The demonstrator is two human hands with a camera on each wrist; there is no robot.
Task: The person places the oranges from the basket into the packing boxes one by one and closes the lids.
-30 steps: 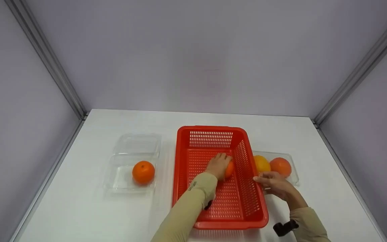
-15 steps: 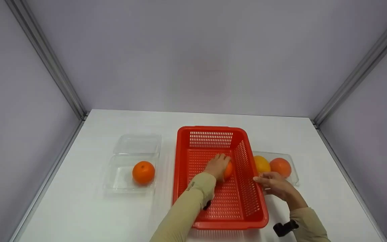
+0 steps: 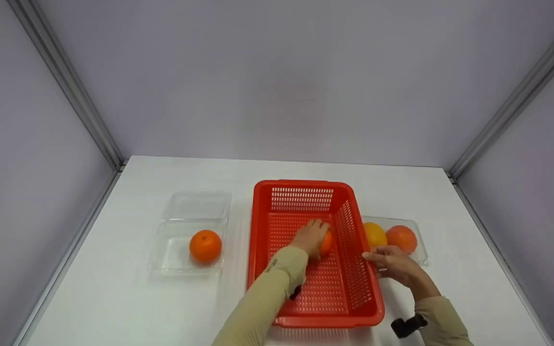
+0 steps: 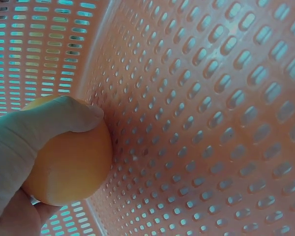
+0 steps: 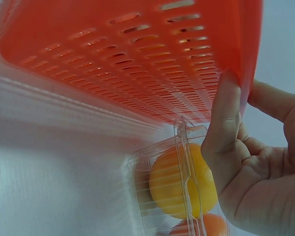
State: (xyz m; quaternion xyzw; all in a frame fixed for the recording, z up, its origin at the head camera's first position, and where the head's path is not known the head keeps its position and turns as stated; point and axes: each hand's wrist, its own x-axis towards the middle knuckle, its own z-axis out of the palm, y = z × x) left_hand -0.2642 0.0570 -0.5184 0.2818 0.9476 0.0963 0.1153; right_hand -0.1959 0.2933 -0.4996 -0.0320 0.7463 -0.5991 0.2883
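Inside a red perforated plastic basket [image 3: 301,317], my left hand [image 3: 309,238] grips an orange [image 3: 326,243]. The left wrist view shows the thumb curled over this orange [image 4: 76,162], which sits low by the basket floor [image 4: 187,123]. My right hand [image 3: 395,264] pinches the basket's right rim between thumb and fingers, as the right wrist view shows at the rim [image 5: 250,44]. Just beyond that hand, a clear plastic box [image 3: 421,245] holds a yellow-orange fruit [image 3: 374,234] and a redder orange [image 3: 402,239]; the basket's side partly covers it.
On the left of the white table [image 3: 113,288] lies an opened clear clamshell box [image 3: 176,254], with one orange [image 3: 205,246] in it and its lid [image 3: 200,205] folded back. Pale walls [image 3: 282,96] close off the back and both sides.
My left hand and the orange in it have shifted very slightly left inside the basket. My right hand and the basket stay where they were.
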